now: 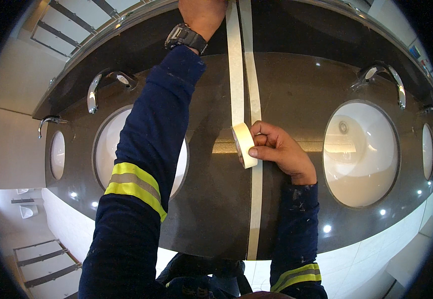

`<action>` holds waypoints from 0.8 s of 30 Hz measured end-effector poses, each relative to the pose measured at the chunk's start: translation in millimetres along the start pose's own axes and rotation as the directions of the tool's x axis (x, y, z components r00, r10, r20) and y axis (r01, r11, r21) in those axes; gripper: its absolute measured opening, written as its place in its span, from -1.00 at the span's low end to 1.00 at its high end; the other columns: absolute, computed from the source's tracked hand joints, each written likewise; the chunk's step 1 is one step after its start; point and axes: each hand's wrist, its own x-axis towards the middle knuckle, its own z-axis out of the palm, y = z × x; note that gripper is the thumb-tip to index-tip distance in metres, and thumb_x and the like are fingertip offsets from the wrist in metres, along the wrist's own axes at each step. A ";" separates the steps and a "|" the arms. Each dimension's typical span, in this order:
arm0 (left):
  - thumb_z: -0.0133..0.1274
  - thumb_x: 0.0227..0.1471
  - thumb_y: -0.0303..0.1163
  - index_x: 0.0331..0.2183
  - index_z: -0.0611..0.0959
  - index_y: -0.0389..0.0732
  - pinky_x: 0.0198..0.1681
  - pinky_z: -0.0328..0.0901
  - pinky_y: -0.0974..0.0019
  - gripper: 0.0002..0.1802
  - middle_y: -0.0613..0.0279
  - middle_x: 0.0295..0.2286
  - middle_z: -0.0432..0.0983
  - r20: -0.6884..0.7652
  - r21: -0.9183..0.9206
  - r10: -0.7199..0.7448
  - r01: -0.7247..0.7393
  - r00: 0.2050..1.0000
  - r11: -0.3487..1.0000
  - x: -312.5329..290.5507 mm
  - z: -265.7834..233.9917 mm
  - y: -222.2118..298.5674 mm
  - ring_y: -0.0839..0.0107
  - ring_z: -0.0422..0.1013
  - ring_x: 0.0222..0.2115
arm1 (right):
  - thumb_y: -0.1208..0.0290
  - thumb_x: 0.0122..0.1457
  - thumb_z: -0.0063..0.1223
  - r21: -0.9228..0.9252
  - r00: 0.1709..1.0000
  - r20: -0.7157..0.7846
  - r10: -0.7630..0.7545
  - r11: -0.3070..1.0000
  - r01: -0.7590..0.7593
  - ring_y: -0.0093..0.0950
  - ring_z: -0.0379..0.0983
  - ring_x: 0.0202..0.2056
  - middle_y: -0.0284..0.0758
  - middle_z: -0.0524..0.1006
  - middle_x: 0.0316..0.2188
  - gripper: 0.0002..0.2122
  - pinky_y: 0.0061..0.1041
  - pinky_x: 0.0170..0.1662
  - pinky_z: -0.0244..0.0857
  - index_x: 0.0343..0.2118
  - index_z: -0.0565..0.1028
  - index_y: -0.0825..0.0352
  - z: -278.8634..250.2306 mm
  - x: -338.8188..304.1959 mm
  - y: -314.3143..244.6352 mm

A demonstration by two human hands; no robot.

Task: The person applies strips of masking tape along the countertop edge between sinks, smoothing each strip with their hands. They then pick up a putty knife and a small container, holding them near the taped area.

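A roll of pale yellow masking tape is pinched between the thumb and fingers of my right hand, over the middle of the dark countertop. From the roll, a tape strip runs straight back and up the backsplash. Just right of it, across a thin dark seam, a second strip stretches down to the counter's front edge. My left hand reaches far forward to the upper edge of the view, beside the strip's far end. Its fingers are out of sight.
White basins are set into the counter on both sides, the left one partly behind my left sleeve. Chrome taps curve out behind them, with another tap at left. A black watch is on my left wrist.
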 end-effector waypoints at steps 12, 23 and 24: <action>0.27 -0.03 -0.41 -0.45 0.64 -0.30 -0.36 0.35 -0.03 -0.83 -0.17 -0.47 0.57 0.024 -0.022 -0.078 0.078 0.997 0.997 2.2 2.9 5.6 -0.20 0.52 -0.37 | 0.48 0.28 0.19 0.001 0.999 0.035 -0.015 1.000 0.015 -0.71 0.51 -0.31 -0.42 0.63 -0.33 -0.85 -0.65 -0.17 0.34 -0.15 0.47 0.30 -2.6 0.2 -0.1; 0.32 -0.07 -0.39 -0.33 0.62 -0.27 -0.29 0.37 -0.12 -0.74 -0.17 -0.42 0.60 -0.039 0.056 -0.008 0.010 0.999 0.998 1.5 12.2 -0.6 -0.25 0.50 -0.31 | 0.46 0.29 0.17 -0.030 0.999 0.028 -0.046 0.998 0.047 -0.73 0.46 -0.35 -0.44 0.62 -0.38 -0.86 -0.66 -0.23 0.28 -0.16 0.47 0.32 -4.0 -1.8 0.1; 0.31 -0.06 -0.38 -0.28 0.61 -0.27 -0.29 0.37 -0.13 -0.70 -0.18 -0.41 0.60 -0.054 0.087 -0.015 0.020 0.998 0.996 1.9 12.1 1.4 -0.25 0.50 -0.31 | 0.46 0.29 0.17 -0.034 0.998 0.037 -0.047 0.998 0.048 -0.73 0.46 -0.35 -0.44 0.62 -0.38 -0.87 -0.66 -0.23 0.28 -0.17 0.47 0.32 -4.7 -1.3 0.5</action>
